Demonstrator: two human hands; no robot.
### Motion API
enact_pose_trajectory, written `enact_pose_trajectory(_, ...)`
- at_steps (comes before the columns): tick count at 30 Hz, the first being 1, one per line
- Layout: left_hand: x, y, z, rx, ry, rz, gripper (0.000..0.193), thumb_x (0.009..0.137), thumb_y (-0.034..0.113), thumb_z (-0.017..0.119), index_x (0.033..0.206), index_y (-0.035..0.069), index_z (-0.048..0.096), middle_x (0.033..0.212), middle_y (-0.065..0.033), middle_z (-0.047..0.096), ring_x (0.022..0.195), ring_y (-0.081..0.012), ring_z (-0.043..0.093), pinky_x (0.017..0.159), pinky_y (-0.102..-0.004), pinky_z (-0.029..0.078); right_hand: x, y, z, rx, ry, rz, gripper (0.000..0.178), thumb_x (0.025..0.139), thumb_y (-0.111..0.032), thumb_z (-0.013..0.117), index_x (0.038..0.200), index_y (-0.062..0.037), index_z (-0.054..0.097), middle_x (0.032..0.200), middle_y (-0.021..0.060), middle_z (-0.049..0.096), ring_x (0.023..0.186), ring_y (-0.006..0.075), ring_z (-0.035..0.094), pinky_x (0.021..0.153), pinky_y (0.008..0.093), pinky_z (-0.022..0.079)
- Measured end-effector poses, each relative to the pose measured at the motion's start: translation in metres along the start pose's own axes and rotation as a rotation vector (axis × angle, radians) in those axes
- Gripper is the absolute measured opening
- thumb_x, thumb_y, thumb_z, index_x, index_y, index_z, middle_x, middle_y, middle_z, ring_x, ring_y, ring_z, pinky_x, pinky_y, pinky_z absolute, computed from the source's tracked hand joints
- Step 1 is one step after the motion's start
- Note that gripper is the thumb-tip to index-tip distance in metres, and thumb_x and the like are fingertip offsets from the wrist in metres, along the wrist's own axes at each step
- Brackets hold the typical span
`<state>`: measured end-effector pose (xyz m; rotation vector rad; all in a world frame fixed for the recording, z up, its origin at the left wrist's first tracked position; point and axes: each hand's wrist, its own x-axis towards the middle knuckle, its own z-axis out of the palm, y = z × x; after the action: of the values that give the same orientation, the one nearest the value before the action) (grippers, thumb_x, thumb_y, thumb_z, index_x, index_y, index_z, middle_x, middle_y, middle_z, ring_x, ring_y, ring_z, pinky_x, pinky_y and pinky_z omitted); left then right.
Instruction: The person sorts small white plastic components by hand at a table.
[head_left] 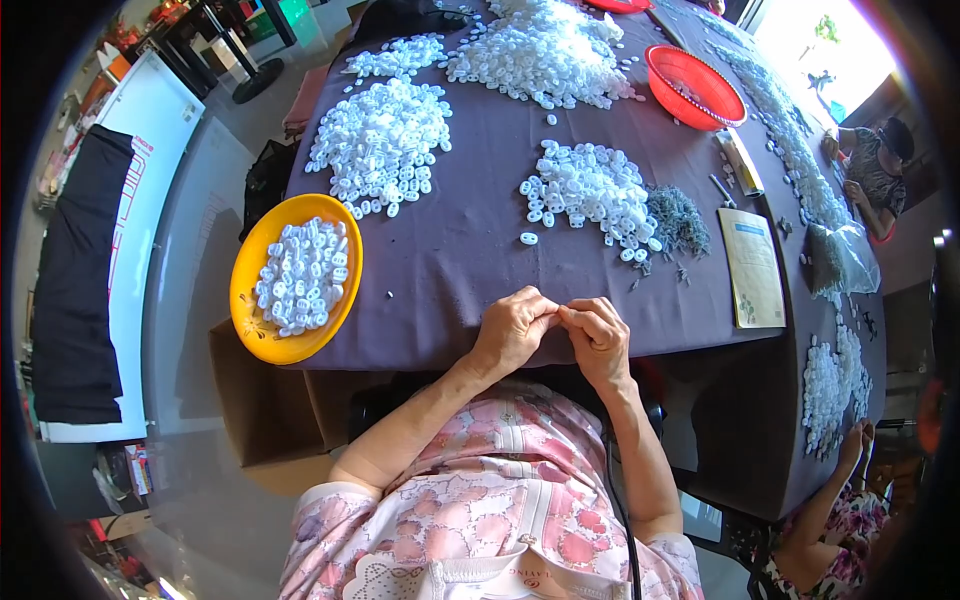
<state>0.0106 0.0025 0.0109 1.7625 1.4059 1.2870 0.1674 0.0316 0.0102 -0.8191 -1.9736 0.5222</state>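
My left hand [512, 332] and my right hand [600, 340] meet at the table's front edge, fingers closed in a pinch and tips touching. Whatever sits between the fingertips is too small or too hidden to make out. Beyond the hands lies a pile of small white oval plastic pieces [590, 190] with holes in them. Tiny grey pieces [680, 222] are heaped against its right side. To the left, a yellow oval dish [345, 312] holds more of the white ovals. One loose white oval [528, 239] lies just beyond my hands.
Larger white heaps [385, 140] cover the far part of the dark tablecloth [450, 230]. A red basket [715, 105] stands at the far right, near a yellowish booklet [755, 270]. Two other people sit along the right side; one person's arm [840, 480] shows. A cardboard box [265, 410] stands below the dish.
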Motion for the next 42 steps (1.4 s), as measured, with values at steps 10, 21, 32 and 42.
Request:
enact_pose_trajectory(10,-0.002,-0.003,0.000,0.051,-0.021,0.033,0.004,0.079,0.003,0.066,0.083,0.002,0.065,0.076,-0.0100,0.060,0.068,-0.0236,0.061,0.060,-0.0319,0.047,-0.002,0.000,0.000,-0.016,-0.005,-0.006,0.016,0.072,0.006,0.066,0.085,-0.0042,0.065,0.082,0.0074,0.063,0.072,0.0254,0.059,0.062,0.0330,0.049)
enact_pose_trajectory(21,0.003,-0.002,0.001,0.081,-0.016,-0.052,0.008,0.084,0.010,0.062,0.083,0.003,0.064,0.080,-0.0116,0.062,0.074,-0.0302,0.062,0.063,-0.0374,0.048,0.005,-0.002,-0.010,0.048,-0.111,0.134,0.024,0.072,0.007,0.064,0.093,-0.0036,0.067,0.086,0.0081,0.065,0.079,0.0255,0.062,0.069,0.0341,0.050)
enact_pose_trajectory(32,0.007,0.000,-0.002,0.026,-0.061,-0.130,0.008,0.084,0.005,0.061,0.086,-0.002,0.064,0.078,-0.0120,0.064,0.071,-0.0212,0.063,0.063,-0.0295,0.048,0.005,-0.001,-0.011,0.008,-0.153,0.129,0.029,0.069,0.006,0.064,0.097,-0.0039,0.065,0.087,0.0087,0.063,0.081,0.0261,0.061,0.071,0.0345,0.049)
enact_pose_trajectory(42,0.003,0.001,-0.002,0.075,-0.042,-0.034,0.005,0.084,0.008,0.062,0.084,0.003,0.064,0.079,-0.0107,0.061,0.071,-0.0284,0.061,0.061,-0.0354,0.048,0.003,0.002,-0.010,0.047,-0.116,0.064,0.022,0.071,0.003,0.067,0.092,-0.0025,0.065,0.084,0.0089,0.063,0.078,0.0260,0.060,0.069,0.0343,0.049)
